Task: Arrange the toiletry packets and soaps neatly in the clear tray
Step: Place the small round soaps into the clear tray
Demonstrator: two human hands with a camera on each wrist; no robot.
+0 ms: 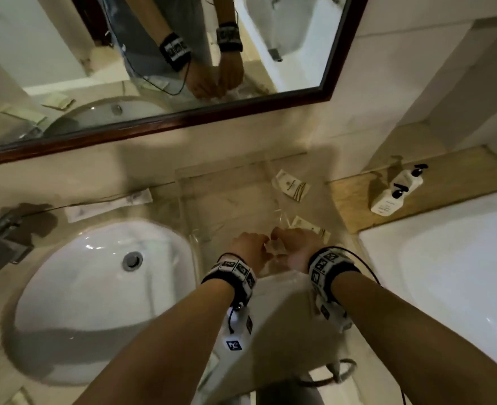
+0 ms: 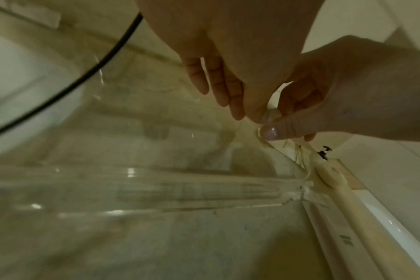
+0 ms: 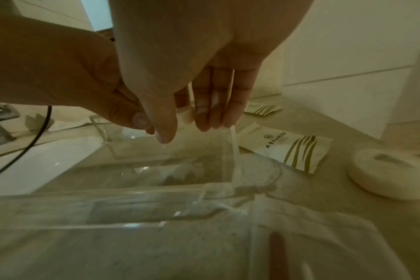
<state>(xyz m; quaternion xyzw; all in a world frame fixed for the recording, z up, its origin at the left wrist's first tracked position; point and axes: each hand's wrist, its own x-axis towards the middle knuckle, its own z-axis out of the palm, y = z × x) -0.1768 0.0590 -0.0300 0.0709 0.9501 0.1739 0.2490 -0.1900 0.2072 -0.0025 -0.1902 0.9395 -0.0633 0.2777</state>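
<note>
Over the near right part of the clear tray [image 1: 195, 237], my left hand [image 1: 257, 244] and right hand [image 1: 282, 239] meet. Together they pinch a small whitish item [image 3: 188, 115] between thumbs and fingertips; what it is I cannot tell. In the left wrist view my left fingers [image 2: 237, 106] point down beside the right thumb [image 2: 276, 130], above the tray wall [image 2: 156, 189]. A cream packet with gold stripes [image 1: 311, 229] lies just right of the tray, a second packet [image 1: 291, 185] farther back. A round white soap [image 3: 391, 174] sits right of the near packet [image 3: 285, 149].
A white sink [image 1: 104, 276] lies left of the tray, with long toothbrush packets [image 1: 110, 204] behind it. Two pump bottles [image 1: 396, 188] stand on a wooden ledge at the right, above a bathtub [image 1: 446, 273]. A plastic-wrapped brown item [image 3: 278, 255] lies near the tray's front right corner.
</note>
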